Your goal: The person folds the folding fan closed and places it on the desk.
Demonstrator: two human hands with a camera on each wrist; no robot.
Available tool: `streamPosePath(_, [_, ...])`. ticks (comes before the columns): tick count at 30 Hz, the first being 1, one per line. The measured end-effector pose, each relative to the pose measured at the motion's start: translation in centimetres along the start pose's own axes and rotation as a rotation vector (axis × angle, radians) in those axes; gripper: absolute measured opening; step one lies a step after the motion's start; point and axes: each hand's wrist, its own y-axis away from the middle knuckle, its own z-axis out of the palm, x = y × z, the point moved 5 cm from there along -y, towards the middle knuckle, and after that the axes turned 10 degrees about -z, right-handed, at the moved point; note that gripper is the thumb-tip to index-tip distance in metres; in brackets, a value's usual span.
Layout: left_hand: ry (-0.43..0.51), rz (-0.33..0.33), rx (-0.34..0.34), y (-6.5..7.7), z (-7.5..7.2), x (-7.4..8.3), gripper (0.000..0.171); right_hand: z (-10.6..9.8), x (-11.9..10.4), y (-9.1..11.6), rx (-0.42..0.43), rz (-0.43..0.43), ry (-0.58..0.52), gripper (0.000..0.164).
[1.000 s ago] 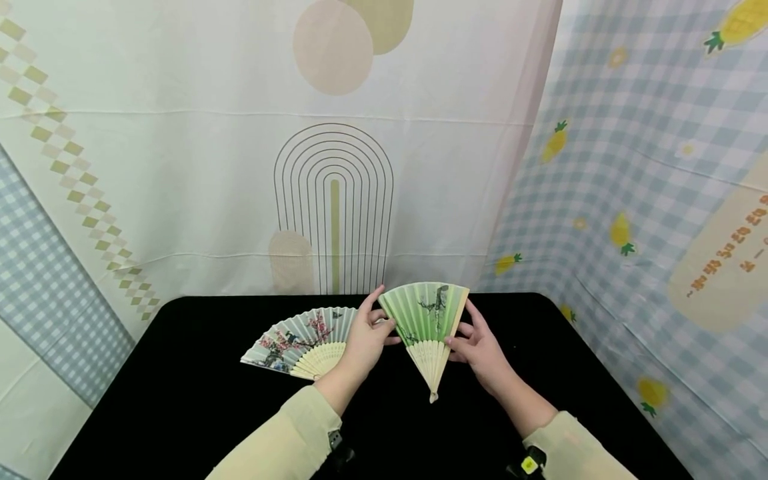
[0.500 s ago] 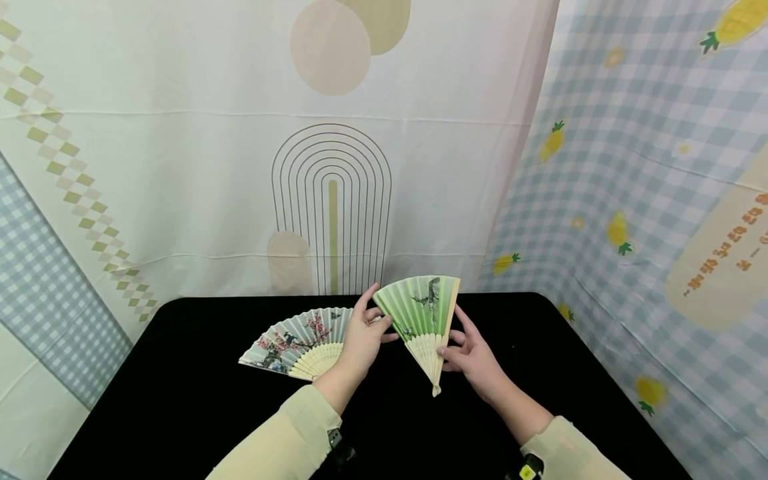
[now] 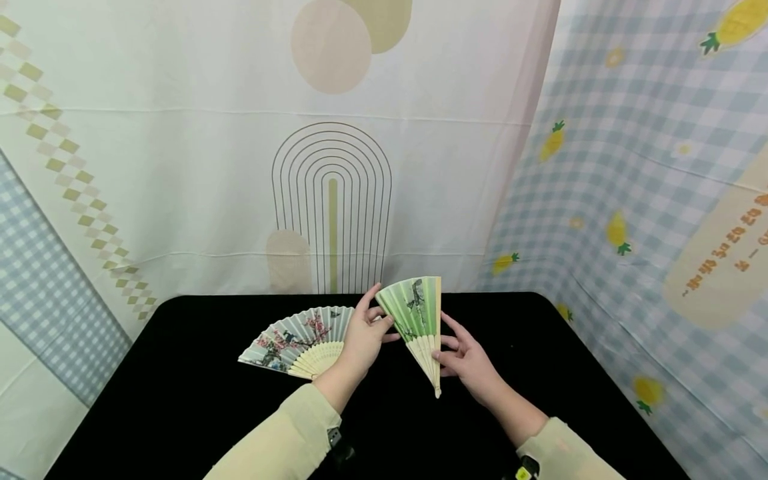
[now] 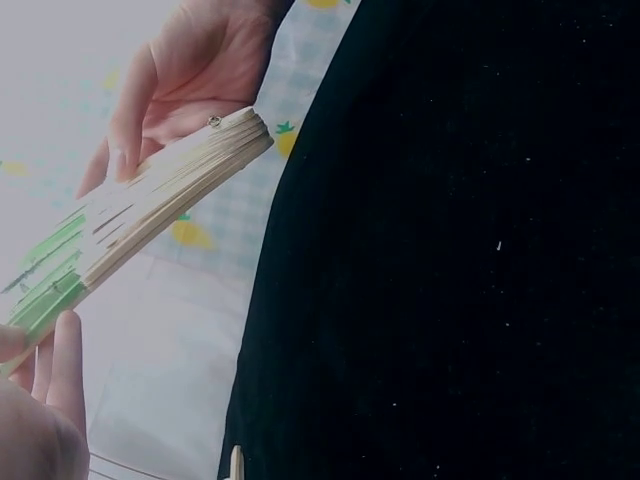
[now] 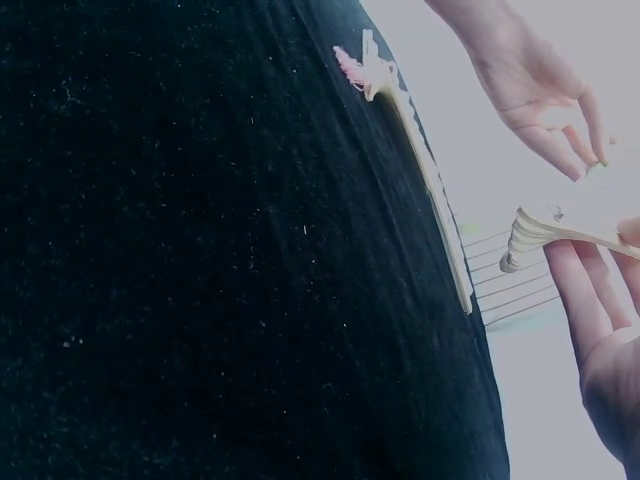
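A green folding fan [image 3: 420,307] with pale ribs and a dark tree print is partly spread, held up between both hands with its pivot end pointing down. My left hand [image 3: 365,333] pinches its left edge near the top. On the other side my right hand [image 3: 471,360] pinches the right guard stick, thumb across the ribs. In the left wrist view the ribs of the green fan [image 4: 170,190] lie stacked close together toward the rivet. A second, white folding fan [image 3: 300,340] with pink blossoms lies spread on the table, its right part hidden behind my left hand and wrist.
The black-covered table [image 3: 210,427] runs back to a pale printed curtain [image 3: 198,187]. A blue checked curtain [image 3: 600,167] with pineapples hangs along the right side.
The right hand has moved left with its edge of the green fan, so the fan is narrower. The left hand stays nearly in place. The white fan has not moved.
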Motion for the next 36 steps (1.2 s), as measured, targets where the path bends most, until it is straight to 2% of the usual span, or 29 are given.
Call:
streamPosePath(8, [-0.008,0.024,-0.001,0.0,0.1,0.1,0.072,0.2,0.2,0.2,0.0,0.018,0.038,0.073])
streamPosePath(15, [-0.015,-0.012,-0.028,0.0,0.0,0.2,0.072,0.5,0.1,0.3,-0.007,0.026,0.072,0.067])
streamPosePath(23, [-0.027,-0.043,-0.045,1.1,0.3,1.6,0.073,0.8,0.1,0.4,-0.015,0.019,0.067,0.066])
streamPosePath(30, [-0.033,-0.019,-0.044,0.2,0.1,0.2,0.072,1.0,0.0,0.5,-0.01,0.008,0.065,0.065])
streamPosePath(36, [-0.049,-0.015,-0.057,0.1,0.1,0.0,0.07,1.3,-0.1,0.6,-0.01,0.001,0.062,0.064])
